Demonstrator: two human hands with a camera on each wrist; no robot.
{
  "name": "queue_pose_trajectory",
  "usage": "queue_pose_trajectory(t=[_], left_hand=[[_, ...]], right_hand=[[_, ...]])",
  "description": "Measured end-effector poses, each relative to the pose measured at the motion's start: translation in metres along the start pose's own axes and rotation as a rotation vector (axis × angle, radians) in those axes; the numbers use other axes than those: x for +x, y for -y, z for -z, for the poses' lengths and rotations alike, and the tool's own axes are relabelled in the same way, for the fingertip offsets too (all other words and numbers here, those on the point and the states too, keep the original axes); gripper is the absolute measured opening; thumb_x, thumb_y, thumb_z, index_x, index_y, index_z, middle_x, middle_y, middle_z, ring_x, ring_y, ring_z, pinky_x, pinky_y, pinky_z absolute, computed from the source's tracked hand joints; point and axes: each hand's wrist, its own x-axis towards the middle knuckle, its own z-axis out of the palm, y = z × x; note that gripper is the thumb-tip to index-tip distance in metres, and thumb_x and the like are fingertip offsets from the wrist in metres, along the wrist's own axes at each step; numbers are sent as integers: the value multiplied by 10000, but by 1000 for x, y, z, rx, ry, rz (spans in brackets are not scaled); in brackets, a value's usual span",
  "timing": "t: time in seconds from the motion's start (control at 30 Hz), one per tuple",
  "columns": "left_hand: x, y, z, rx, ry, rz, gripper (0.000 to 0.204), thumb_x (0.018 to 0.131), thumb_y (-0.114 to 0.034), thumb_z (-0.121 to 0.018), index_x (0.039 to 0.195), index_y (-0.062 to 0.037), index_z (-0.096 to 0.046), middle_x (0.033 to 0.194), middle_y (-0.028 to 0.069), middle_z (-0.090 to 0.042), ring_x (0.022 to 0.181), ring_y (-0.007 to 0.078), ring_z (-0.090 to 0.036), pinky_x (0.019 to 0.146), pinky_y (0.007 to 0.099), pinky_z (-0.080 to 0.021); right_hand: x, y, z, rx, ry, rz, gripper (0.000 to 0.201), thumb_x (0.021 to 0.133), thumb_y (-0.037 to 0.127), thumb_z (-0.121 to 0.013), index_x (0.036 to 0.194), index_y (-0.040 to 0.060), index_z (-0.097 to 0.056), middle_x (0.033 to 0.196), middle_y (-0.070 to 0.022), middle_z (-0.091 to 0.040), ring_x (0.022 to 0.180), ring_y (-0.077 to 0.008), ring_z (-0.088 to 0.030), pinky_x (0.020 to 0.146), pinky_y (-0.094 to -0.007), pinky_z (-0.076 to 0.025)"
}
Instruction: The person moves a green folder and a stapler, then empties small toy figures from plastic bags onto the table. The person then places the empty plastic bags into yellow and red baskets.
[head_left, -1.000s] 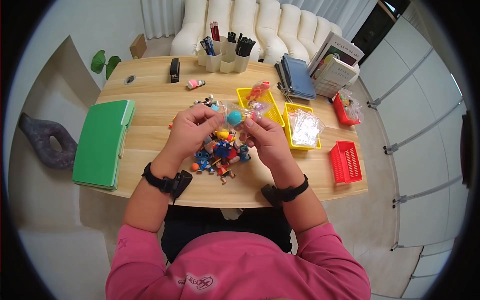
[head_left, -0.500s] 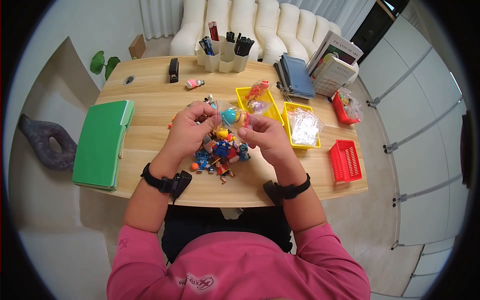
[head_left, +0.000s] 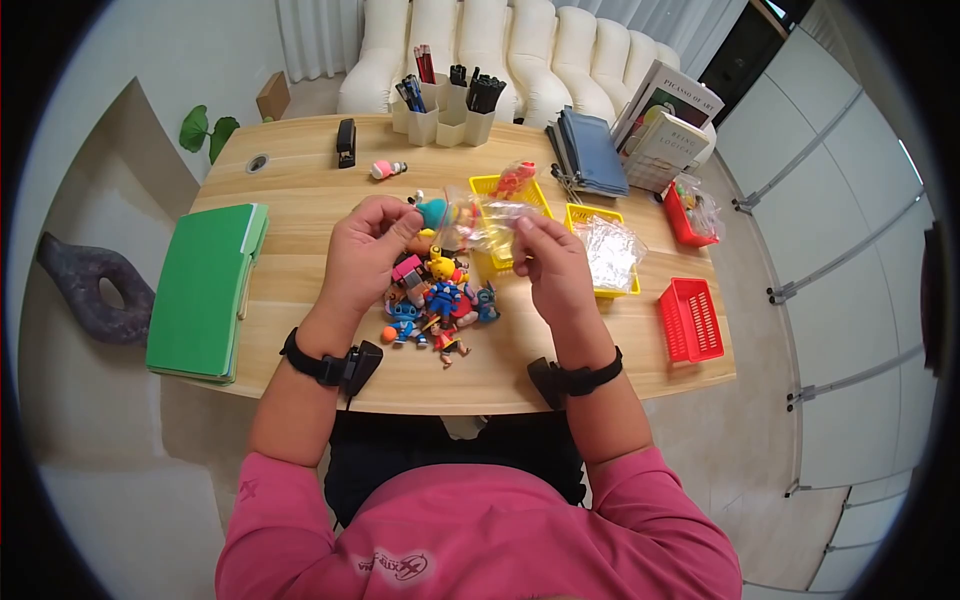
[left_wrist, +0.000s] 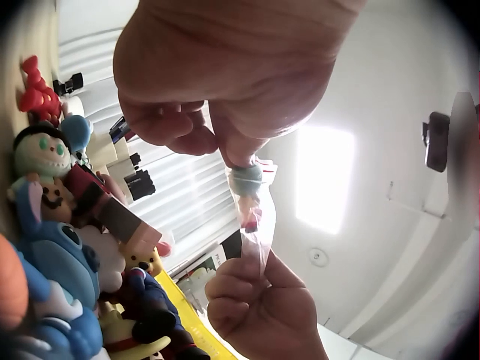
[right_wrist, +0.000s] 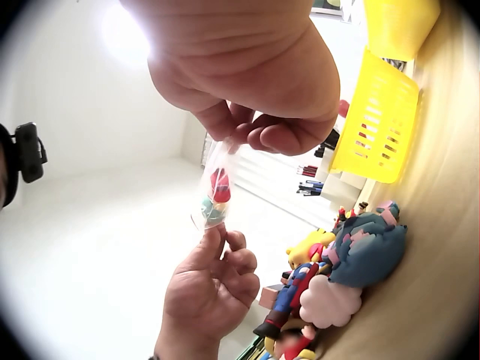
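Over the pile of toy figures (head_left: 440, 300), a clear plastic bag (head_left: 492, 232) is stretched between the two hands. Inside it is a small toy figure (right_wrist: 219, 185) with a teal round end and red and yellow parts. The left hand (head_left: 365, 245) pinches the bag at the toy's teal end. At the opposite end, the right hand (head_left: 555, 265) pinches the bag's loose plastic between thumb and fingers. In the left wrist view, the bag (left_wrist: 255, 217) narrows toward the right hand (left_wrist: 262, 307).
A yellow basket (head_left: 483, 182) with bagged toys stands behind the right hand; another beside it holds flat clear bags (head_left: 610, 255). Two red baskets are at the right, the nearer one (head_left: 690, 322) by the edge. A green folder (head_left: 205, 290) lies left; pen holders (head_left: 424, 126) stand behind.
The toy and the left hand have shifted slightly left. The right hand has moved right from beside the toy to the bag's far end, drawing the plastic out between the hands.
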Motion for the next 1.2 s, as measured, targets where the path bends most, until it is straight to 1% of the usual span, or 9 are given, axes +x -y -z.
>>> queue_pose_trajectory(t=[0.07, 0.13, 0.43, 0.5, 0.63, 0.7, 0.8, 1.03, 1.2], left_hand=[[4, 2, 9, -43, -70, 54, 129, 1026, -163, -727, 1057, -42, -697, 881, -31, -670, 763, 45, -589, 695, 217, -498], [8, 2, 16, -84, -138, 110, 162, 1030, -214, -730, 1046, -55, -703, 861, -55, -653, 732, 39, -553, 671, 213, -466], [11, 20, 22, 429, -21, 165, 244, 973, -197, -763, 1083, 20, -744, 876, -2, -694, 743, 85, -589, 681, 262, -501], [12, 22, 20, 517, -143, 14, 290, 1002, -241, -755, 1164, -1, -727, 950, 9, -711, 801, 51, -582, 718, 227, -500], [9, 2, 9, 240, -118, 12, 308, 1024, -292, -733, 1158, -15, -733, 997, 15, -713, 826, 45, -582, 718, 229, -506], [0, -13, 6, -67, 160, 226, 305, 1057, -314, -687, 1174, -34, -726, 965, 10, -710, 814, 30, -582, 681, 208, -493], [-4, -14, 3, 69, 266, 288, 260, 1075, -284, -657, 1165, -47, -711, 924, 7, -706, 766, 21, -581, 627, 181, -464], [-3, 5, -2, -33, 74, 235, 241, 1083, -286, -645, 1083, -46, -663, 862, -16, -685, 686, 19, -567, 606, 192, -477], [-6, -1, -3, 123, 117, 116, 230, 1053, -256, -694, 1113, -38, -651, 832, -22, -656, 685, 14, -552, 597, 187, -465]], right_hand=[[1, 4, -2, 32, -43, 29, 183, 1036, 212, -670, 1120, 56, -718, 848, 29, -640, 719, -78, -568, 617, -228, -429], [-1, 8, -7, 253, -309, 129, 137, 1048, 211, -643, 1118, 96, -667, 927, 19, -674, 745, -91, -614, 633, -227, -451], [-1, 5, 2, 219, -161, 187, 176, 1013, 104, -661, 1175, 88, -595, 1066, -115, -758, 816, -208, -733, 595, -271, -527], [-1, 5, 0, 176, -145, 183, 206, 996, 56, -670, 1182, 85, -587, 1072, -140, -763, 824, -206, -739, 598, -265, -532], [-3, 2, -6, 67, 55, 69, 261, 961, -17, -687, 1185, 62, -579, 1133, -176, -763, 887, -171, -744, 624, -249, -540], [-6, -1, -9, 22, 186, -9, 302, 957, -36, -699, 1225, 31, -578, 1186, -190, -759, 950, -154, -745, 668, -246, -556], [-11, -3, -18, -24, 263, 0, 360, 951, -61, -703, 1277, 18, -575, 1179, -182, -761, 979, -158, -746, 699, -249, -568], [-13, 0, -22, -94, 286, -156, 568, 905, -64, -763, 1417, -12, -524, 1141, -148, -742, 1016, -189, -731, 878, -311, -619], [-10, -2, -13, -140, 270, -206, 401, 948, 58, -775, 1316, 5, -627, 990, -76, -746, 853, -124, -711, 721, -252, -580]])
